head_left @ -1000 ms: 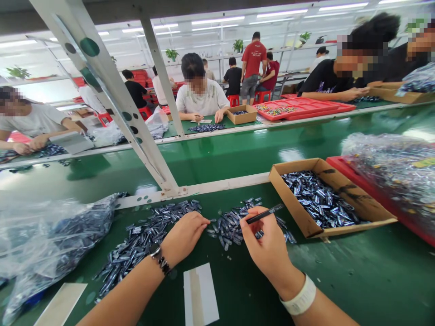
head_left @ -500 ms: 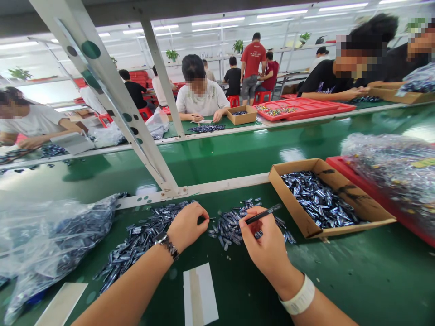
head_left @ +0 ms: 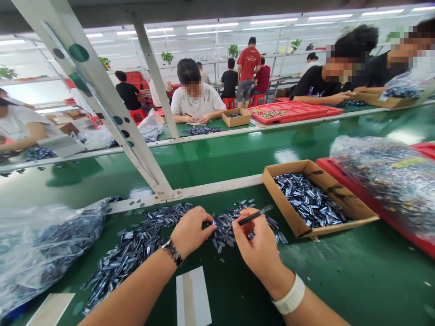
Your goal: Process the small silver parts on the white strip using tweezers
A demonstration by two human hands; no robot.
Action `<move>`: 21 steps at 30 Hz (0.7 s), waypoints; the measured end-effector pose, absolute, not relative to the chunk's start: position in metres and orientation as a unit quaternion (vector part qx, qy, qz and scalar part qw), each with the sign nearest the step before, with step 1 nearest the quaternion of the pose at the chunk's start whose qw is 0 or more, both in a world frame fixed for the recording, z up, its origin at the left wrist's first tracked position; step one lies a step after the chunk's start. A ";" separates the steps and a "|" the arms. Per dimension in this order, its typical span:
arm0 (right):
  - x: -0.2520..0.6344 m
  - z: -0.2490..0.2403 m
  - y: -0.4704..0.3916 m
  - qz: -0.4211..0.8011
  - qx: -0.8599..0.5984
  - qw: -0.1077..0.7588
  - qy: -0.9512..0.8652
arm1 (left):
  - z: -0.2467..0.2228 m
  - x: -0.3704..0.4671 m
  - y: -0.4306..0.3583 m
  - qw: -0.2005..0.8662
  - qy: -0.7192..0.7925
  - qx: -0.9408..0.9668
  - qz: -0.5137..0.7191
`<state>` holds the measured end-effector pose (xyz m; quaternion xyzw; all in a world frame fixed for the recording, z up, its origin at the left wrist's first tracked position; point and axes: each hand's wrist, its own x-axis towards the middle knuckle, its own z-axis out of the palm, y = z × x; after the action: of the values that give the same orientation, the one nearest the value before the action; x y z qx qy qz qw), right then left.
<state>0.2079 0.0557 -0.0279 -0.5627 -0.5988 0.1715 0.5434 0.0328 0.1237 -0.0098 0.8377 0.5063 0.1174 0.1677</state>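
My left hand (head_left: pixel 193 232), with a dark link watch or bracelet on its wrist, pinches a small shiny dark piece (head_left: pixel 214 222) between thumb and forefinger. My right hand (head_left: pixel 256 244) is closed around a slim black pen-like tool (head_left: pixel 255 215) with pale lettering; its working end is hidden by my fingers. Between and behind my hands lies a loose pile of small, glossy, blue-black elongated pieces (head_left: pixel 222 231). A larger heap of like pieces (head_left: pixel 125 249) spreads beside my left forearm. In front of me a white card with a tan strip (head_left: pixel 193 296) lies flat on the green table.
A cardboard box (head_left: pixel 302 233) of similar pieces stands at the right, beside a red tray (head_left: pixel 326 167) under a clear plastic bag (head_left: pixel 384 181). Another plastic bag (head_left: pixel 41 253) lies left. A white metal post (head_left: pixel 136 154) rises ahead; co-workers sit across the green belt (head_left: pixel 210 158).
My left thumb and forefinger have come to the edge of the middle pile, and a shiny piece shows at their tips. My right hand keeps its hold on the black tool. The view has shifted slightly.
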 end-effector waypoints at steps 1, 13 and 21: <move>0.208 -0.028 0.056 0.173 -0.563 0.544 -0.598 | -0.010 0.034 0.124 0.172 0.506 0.837 0.118; 0.207 -0.027 0.053 0.209 -0.549 0.561 -0.583 | -0.011 0.040 0.125 0.180 0.498 0.838 0.135; 0.208 -0.027 0.054 0.243 -0.503 0.624 -0.547 | -0.004 0.035 0.118 0.144 0.484 0.848 0.163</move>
<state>0.2081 0.0538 -0.0273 -0.5026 -0.5474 0.2427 0.6235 0.0350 0.1185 -0.0045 0.8475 0.4839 0.1634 0.1444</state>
